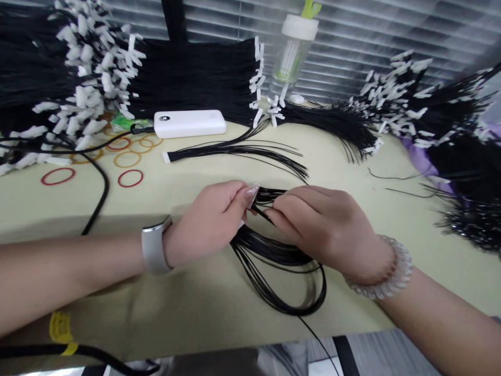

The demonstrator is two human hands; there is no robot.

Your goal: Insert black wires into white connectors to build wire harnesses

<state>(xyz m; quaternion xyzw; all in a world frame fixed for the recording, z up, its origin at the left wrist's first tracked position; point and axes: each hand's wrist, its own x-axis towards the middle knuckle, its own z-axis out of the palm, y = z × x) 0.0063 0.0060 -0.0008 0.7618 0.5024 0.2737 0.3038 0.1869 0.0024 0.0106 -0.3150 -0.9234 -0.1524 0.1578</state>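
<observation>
The left hand (213, 219) is closed, thumb pinching one end of the looped black wires (277, 250) above the table (180, 292). The right hand (324, 224) is curled on the same wires; its fingertips are partly hidden, so I cannot tell how firmly it grips.

Looks like a cable assembly workshop. Bench (176, 297) piled with black wires (195, 78) ending in white connectors (88, 99), rubber bands (130, 178) scattered about (blinds (230, 21) behind).
</observation>
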